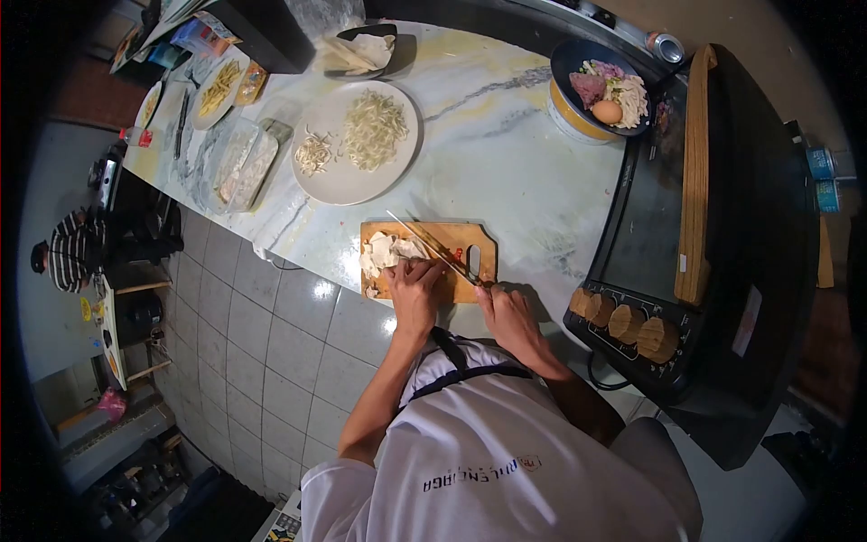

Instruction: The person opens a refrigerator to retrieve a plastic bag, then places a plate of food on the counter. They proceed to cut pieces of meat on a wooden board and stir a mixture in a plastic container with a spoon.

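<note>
At the marbled white counter [506,172] the person leans over a small rectangular wooden cutting board [479,244], slicing a pale, soft white food [384,251] that lies on the board's left half. The left hand [415,287] is pressed flat on the near edge of that pale food, fingers curled to steady it, while the right hand [508,314] is closed around the handle of a long-bladed knife [432,242] whose blade slants across the board, its tip above the food. This looks like the middle of the cutting: a large white round plate [343,181] just beyond the board already carries two heaps of thin pale shreds. The next stroke, I'd judge, calls for the blade to come down close beside the left fingertips, so they need to stay tucked back. To the right sits a black electric griddle [668,235] with tan knobs, and a dark bowl [578,59] of raw ingredients with an egg. The white shirt bears dark lettering, seen upside down and too blurred to read with confidence.
</note>
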{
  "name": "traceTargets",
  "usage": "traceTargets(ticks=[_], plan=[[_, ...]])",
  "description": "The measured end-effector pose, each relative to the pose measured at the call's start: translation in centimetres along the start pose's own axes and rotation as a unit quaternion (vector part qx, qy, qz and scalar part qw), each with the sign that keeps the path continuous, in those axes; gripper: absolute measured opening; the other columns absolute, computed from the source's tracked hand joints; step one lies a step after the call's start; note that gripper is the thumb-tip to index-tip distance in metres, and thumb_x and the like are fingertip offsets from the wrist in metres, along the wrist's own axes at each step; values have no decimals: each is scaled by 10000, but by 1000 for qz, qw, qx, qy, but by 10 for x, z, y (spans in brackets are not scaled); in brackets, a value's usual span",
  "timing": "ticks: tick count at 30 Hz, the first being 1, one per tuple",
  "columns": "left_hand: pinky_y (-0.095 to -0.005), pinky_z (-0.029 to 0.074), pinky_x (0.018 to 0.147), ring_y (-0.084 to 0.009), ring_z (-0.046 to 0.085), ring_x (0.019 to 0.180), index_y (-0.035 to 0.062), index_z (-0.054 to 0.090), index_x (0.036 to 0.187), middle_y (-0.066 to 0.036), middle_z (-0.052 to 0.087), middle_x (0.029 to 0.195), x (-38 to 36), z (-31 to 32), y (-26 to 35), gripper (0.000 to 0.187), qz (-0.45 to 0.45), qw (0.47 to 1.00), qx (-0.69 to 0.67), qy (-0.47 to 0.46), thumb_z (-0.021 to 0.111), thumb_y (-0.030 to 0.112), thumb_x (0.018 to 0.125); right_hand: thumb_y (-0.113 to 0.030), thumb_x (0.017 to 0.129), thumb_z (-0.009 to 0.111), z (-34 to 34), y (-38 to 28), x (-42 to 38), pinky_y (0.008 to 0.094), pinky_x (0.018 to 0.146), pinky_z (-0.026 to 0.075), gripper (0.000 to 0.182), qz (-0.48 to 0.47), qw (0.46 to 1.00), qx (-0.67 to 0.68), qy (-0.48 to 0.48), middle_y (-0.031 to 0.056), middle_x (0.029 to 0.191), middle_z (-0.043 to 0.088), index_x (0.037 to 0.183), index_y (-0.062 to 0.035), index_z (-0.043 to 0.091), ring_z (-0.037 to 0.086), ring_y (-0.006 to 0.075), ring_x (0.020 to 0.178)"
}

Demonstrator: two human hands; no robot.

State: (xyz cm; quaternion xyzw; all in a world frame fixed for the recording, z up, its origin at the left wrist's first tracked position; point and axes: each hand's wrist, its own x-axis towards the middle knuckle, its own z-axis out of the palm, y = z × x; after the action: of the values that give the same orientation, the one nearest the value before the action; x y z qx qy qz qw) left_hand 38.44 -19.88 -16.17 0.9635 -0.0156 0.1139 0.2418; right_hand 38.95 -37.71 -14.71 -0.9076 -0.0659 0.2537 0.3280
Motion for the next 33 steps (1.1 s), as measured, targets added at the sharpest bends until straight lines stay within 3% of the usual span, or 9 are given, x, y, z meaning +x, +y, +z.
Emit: traceTargets(ticks=[19, 22, 24, 33], plan=[[-357, 324, 751, -190, 509, 814, 125, 720, 897, 14, 676, 857, 5, -2, 1, 245, 11, 1000, 13, 12, 622, 99, 673, -398, 972, 402, -4, -6, 3, 515, 690, 473, 511, 13, 999, -38, -15, 293, 769, 597, 805, 37, 611, 594, 465, 762], [-352, 328, 753, -186, 509, 801, 130, 721, 894, 15, 680, 859, 6, -1, 1, 245, 10, 1000, 21, 8, 616, 93, 676, -399, 968, 410, -1, -4, 6, 511, 660, 482, 517, 7, 998, -62, 2, 288, 746, 601, 768, 28, 622, 601, 461, 736], [-349, 344, 777, -205, 521, 809, 115, 718, 811, 2, 697, 914, 8, -4, 4, 171, -8, 1000, 9, -6, 662, 79, 654, -403, 960, 428, -3, -4, 8, 501, 615, 489, 527, 1, 998, -69, 0, 284, 705, 600, 719, 23, 624, 606, 453, 695], [-349, 333, 745, -202, 515, 770, 105, 714, 810, 3, 695, 875, 11, -5, 5, 150, -10, 1000, -6, -7, 661, 91, 671, -409, 942, 464, 2, 2, 15, 479, 554, 496, 528, -31, 994, -90, 45, 262, 638, 593, 665, 11, 624, 614, 432, 625]])
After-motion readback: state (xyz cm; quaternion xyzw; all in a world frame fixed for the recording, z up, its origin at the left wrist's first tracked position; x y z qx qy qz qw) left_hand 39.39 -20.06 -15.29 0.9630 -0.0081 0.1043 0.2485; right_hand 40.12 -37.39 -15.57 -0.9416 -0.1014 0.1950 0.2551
